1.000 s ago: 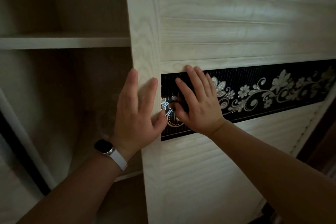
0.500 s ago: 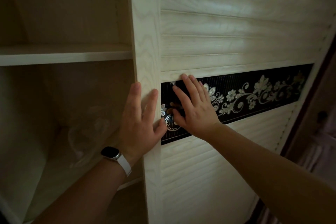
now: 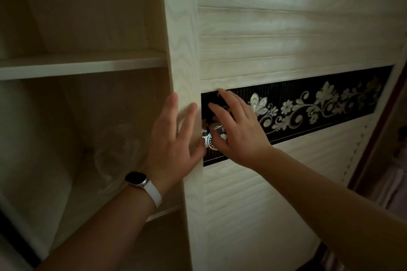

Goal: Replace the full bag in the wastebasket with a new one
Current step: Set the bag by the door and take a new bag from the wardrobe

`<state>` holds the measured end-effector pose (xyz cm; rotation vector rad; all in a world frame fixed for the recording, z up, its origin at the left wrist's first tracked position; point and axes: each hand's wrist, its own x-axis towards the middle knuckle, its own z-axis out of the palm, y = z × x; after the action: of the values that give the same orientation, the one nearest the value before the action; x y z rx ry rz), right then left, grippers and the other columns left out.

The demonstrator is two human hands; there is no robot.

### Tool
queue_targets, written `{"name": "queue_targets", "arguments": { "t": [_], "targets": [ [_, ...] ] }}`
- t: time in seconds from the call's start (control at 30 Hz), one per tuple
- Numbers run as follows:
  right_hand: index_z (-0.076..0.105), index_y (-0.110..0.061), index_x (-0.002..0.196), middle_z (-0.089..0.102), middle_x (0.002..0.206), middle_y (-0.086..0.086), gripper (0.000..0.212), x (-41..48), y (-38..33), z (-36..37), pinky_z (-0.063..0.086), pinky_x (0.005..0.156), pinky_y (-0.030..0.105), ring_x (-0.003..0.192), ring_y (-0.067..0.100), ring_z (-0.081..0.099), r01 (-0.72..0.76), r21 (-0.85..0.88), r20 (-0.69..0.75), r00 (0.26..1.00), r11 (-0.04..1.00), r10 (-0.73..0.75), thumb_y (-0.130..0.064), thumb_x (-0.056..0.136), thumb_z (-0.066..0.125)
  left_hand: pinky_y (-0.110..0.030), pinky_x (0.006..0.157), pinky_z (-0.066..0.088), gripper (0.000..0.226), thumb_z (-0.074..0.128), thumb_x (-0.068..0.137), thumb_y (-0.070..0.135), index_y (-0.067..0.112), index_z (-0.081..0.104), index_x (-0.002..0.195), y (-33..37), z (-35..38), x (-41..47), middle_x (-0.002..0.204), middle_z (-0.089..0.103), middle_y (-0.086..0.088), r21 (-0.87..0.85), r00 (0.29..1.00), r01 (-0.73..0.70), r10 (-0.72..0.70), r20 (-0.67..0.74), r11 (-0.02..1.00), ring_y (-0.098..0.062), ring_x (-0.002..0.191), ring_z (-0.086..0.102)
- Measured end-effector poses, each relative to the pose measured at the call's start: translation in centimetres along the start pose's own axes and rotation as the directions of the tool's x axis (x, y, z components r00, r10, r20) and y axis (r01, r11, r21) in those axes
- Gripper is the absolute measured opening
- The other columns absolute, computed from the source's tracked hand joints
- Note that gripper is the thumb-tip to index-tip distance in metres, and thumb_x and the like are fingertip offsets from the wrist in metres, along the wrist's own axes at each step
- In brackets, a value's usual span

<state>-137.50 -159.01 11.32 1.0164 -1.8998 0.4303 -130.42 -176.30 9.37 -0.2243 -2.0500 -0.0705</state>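
Neither a wastebasket nor a full bag is in view. A crumpled clear plastic bag (image 3: 114,156) lies on the lower shelf inside an open pale wooden cabinet. My left hand (image 3: 174,138), with a watch on its wrist, lies flat with fingers apart on the upright edge of the sliding door (image 3: 182,50). My right hand (image 3: 237,132) is spread flat on the door's black floral band (image 3: 319,103), just right of the left hand. Both hands hold nothing.
A wooden shelf (image 3: 83,66) crosses the cabinet opening at upper left. The slatted door panel (image 3: 286,28) fills the right side. A dark frame edge (image 3: 374,143) and pale cloth (image 3: 394,185) show at far right.
The door and both hands have shifted right in view, so more of the cabinet's inside and the clear bag now show. Both hands stay flat on the door.
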Motion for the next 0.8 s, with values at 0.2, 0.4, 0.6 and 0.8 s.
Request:
{"name": "queue_targets", "arguments": {
  "t": [0.2,0.4,0.6,0.8],
  "targets": [
    [0.06,-0.002,0.121,0.059,0.124,0.017,0.038,-0.7,-5.1,-0.9,0.046,0.093,0.046,0.116,0.033,0.054,0.102,0.204,-0.015,0.995,0.974,-0.102,-0.021,0.088,0.06,-0.036,0.105,0.034,0.062,0.044,0.094,0.05,0.013,0.035,0.144,-4.2,-2.8,-5.4,0.151,0.029,-0.012,-0.034,0.979,-0.027,0.033,0.202,0.999,-0.027,0.131,0.038],
    [0.061,-0.004,0.12,0.061,0.118,0.013,0.036,-1.1,-10.5,1.0,0.047,0.09,0.035,0.106,0.026,0.056,0.146,0.369,0.096,0.976,0.918,-0.194,-0.023,0.09,0.059,-0.032,0.09,0.046,0.055,0.048,0.089,0.041,0.008,0.051,0.132,-11.0,-3.5,-12.9,0.126,0.058,-0.019,0.003,0.922,0.188,-0.177,0.346,0.982,-0.026,0.106,0.055],
    [0.053,-0.013,0.127,0.057,0.124,0.007,0.043,-2.5,-15.1,7.9,0.053,0.081,0.039,0.103,0.024,0.056,-0.031,0.418,0.355,0.925,0.908,-0.132,-0.035,0.09,0.049,-0.038,0.076,0.053,0.056,0.042,0.075,0.041,0.007,0.057,0.117,-15.5,-2.6,-17.2,0.108,0.065,-0.02,0.117,0.736,0.52,-0.514,0.44,0.846,-0.038,0.089,0.065],
    [0.05,-0.01,0.13,0.053,0.128,0.009,0.043,-4.5,-17.6,17.4,0.044,0.099,0.038,0.116,0.025,0.049,-0.363,0.416,0.621,0.783,0.833,0.031,-0.03,0.092,0.055,-0.041,0.093,0.045,0.054,0.061,0.087,0.031,0.012,0.049,0.136,-18.8,1.4,-20.7,0.132,0.054,-0.014,0.249,0.439,0.746,-0.737,0.514,0.618,-0.034,0.117,0.053]
  ]
}}
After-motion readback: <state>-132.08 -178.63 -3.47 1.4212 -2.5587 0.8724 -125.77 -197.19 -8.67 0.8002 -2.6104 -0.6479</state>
